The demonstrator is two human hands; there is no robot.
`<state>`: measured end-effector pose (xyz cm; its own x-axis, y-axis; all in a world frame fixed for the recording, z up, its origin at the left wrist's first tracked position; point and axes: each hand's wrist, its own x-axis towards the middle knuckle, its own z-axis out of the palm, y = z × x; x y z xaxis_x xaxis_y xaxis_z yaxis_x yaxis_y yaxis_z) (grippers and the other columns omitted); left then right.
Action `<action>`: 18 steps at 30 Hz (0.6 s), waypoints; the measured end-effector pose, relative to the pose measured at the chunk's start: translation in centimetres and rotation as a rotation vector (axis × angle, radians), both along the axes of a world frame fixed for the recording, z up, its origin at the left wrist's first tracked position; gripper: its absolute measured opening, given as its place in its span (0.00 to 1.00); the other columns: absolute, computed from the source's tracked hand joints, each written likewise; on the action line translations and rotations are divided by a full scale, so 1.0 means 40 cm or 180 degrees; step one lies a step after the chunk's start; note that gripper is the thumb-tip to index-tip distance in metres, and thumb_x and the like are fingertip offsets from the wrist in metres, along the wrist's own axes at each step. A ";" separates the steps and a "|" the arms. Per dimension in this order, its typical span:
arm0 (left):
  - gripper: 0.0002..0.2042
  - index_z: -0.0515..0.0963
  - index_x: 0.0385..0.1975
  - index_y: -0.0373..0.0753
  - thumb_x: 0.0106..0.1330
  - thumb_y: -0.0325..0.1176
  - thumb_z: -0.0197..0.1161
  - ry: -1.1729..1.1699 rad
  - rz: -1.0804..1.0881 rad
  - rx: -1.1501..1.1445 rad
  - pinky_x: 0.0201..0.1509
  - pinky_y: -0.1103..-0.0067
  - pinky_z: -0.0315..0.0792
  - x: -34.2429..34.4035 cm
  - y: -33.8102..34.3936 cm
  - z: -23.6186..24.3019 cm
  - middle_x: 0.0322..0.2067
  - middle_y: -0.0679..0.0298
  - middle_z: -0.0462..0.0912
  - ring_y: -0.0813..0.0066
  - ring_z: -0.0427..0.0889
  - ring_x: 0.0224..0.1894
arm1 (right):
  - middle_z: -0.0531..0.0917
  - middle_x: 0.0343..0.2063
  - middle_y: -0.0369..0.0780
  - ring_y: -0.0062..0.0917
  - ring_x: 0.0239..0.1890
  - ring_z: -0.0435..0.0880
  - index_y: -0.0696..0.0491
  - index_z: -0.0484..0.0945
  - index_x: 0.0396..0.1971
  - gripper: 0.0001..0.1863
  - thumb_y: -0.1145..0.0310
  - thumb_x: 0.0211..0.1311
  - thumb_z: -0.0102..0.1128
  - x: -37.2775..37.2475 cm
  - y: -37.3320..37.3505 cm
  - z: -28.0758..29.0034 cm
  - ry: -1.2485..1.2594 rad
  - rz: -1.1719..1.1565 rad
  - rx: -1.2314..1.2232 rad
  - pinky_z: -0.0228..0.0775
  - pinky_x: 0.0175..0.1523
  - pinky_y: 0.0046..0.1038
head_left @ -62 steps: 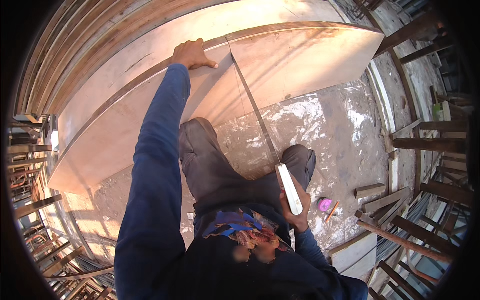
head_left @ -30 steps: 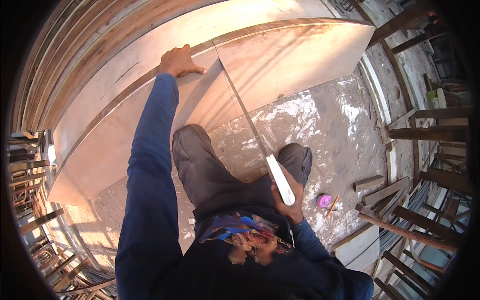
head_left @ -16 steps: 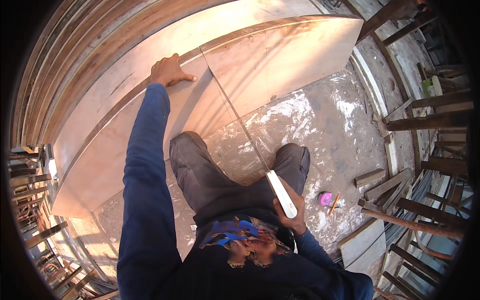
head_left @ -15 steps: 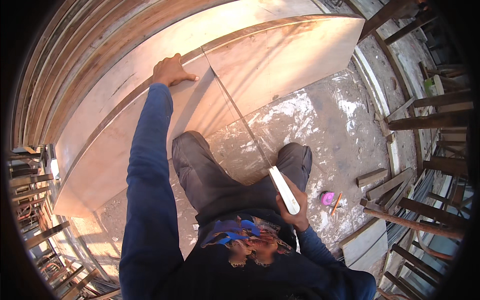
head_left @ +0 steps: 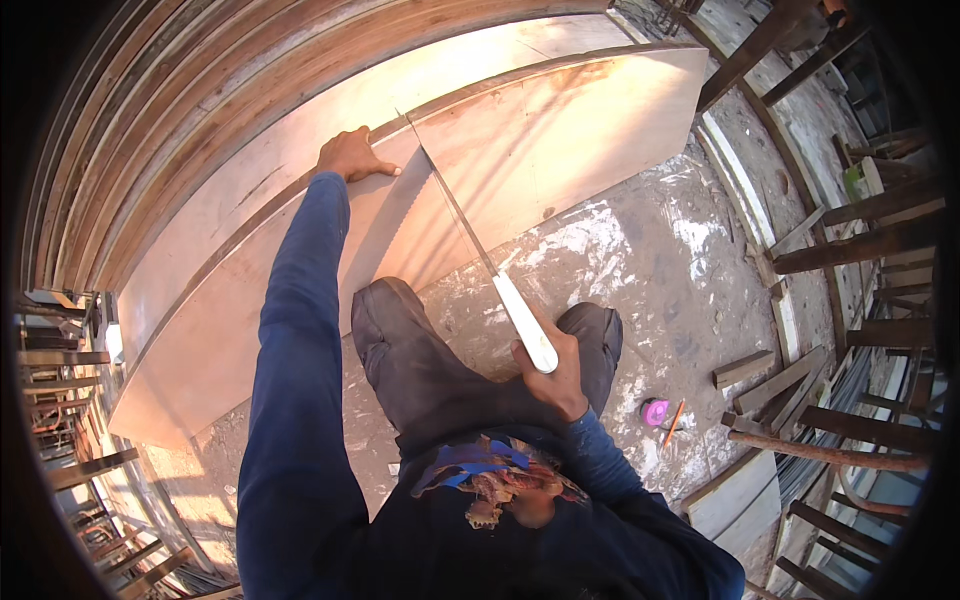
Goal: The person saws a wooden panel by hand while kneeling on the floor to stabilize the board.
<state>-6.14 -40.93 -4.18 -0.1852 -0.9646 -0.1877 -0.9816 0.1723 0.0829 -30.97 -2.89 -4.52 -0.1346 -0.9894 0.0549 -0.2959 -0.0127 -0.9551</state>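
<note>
Evidently a sawing stroke was in hand: the right hand (head_left: 556, 362) was clamped around a white-handled handsaw with a long thin steel blade (head_left: 520, 315), which ran forward and leftward from that hand across the top edge of a large pale plywood panel (head_left: 570, 125). The panel seemed to stand on its long side, ahead of both hands. The left hand (head_left: 353, 156) gripped its brown top edge, thumb over the near face, just left of the blade. Depth of cut could not be told. Judged from this pose, a further stroke called for a firm left grip, the blade in line, and the thumb clear of the teeth. Tightest room lay beyond the left hand: a second pale wooden sheet (head_left: 225, 210) backed the panel, the saw tip reaching over it; contact there was unclear. Beyond that rose a stack of long brown boards (head_left: 165, 150). The dark-trousered right knee (head_left: 592, 325) sat just right of the right hand, the torso behind it, limiting pull and sideways swing. Farther right of that hand, a round pink-purple case (head_left: 654, 411) and an orange pencil (head_left: 674, 424) lay on the white-splotched grey-brown floor (head_left: 650, 275), outside the saw's line.
</note>
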 end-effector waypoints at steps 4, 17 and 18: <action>0.48 0.77 0.54 0.36 0.33 0.65 0.77 0.0039 -0.0044 0.0061 0.54 0.65 0.77 -0.002 0.017 0.003 0.44 0.50 0.86 0.54 0.84 0.51 | 0.85 0.50 0.53 0.31 0.43 0.90 0.62 0.75 0.60 0.29 0.78 0.55 0.62 -0.032 0.202 0.013 0.0064 -0.0149 0.0042 0.78 0.46 0.24; 0.43 0.78 0.48 0.35 0.35 0.62 0.78 0.0129 -0.0127 -0.0108 0.51 0.66 0.78 -0.008 0.027 0.041 0.40 0.50 0.87 0.55 0.86 0.46 | 0.87 0.39 0.43 0.21 0.40 0.84 0.63 0.78 0.57 0.24 0.78 0.58 0.60 -0.029 -0.091 -0.103 -0.0264 -0.0019 -0.0200 0.76 0.50 0.24; 0.42 0.79 0.48 0.35 0.35 0.62 0.78 0.0083 -0.0210 0.0091 0.50 0.66 0.78 -0.011 0.030 0.042 0.39 0.51 0.87 0.54 0.86 0.44 | 0.88 0.38 0.44 0.21 0.39 0.84 0.62 0.78 0.57 0.24 0.78 0.58 0.61 -0.010 -0.143 -0.127 -0.0113 -0.0027 -0.0196 0.76 0.49 0.24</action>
<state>-6.59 -39.71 -2.51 -0.2532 -0.9445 -0.2094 -0.9656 0.2336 0.1140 -31.36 -8.60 -9.61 -0.1458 -0.9831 0.1106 -0.2622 -0.0694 -0.9625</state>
